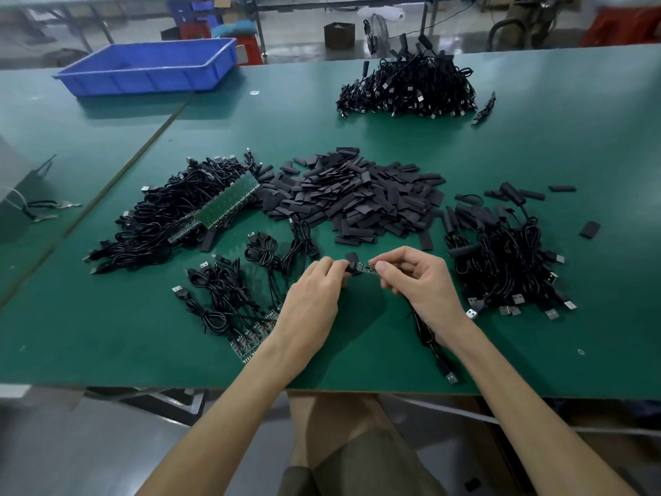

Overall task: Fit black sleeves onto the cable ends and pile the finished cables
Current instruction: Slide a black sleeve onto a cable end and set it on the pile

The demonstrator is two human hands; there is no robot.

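My left hand [316, 284] pinches a black sleeve [352, 263] at the middle of the green table [357, 137]. My right hand [416, 277] pinches the small green circuit board [365, 268] on a cable's end, its tip touching the sleeve's mouth. That cable [434, 347] trails under my right wrist to a USB plug near the table's front edge. Behind my hands lies a heap of loose black sleeves [352, 196]. Bare-ended cables [229, 302] lie left of my left hand. Sleeved cables are piled at the right [508, 261].
A bigger tangle of cables with green board strips [186, 213] sits at the left. Another cable pile [407, 87] lies at the far side. A blue plastic bin [150, 66] stands at the back left. A stray sleeve [589, 229] lies at the far right.
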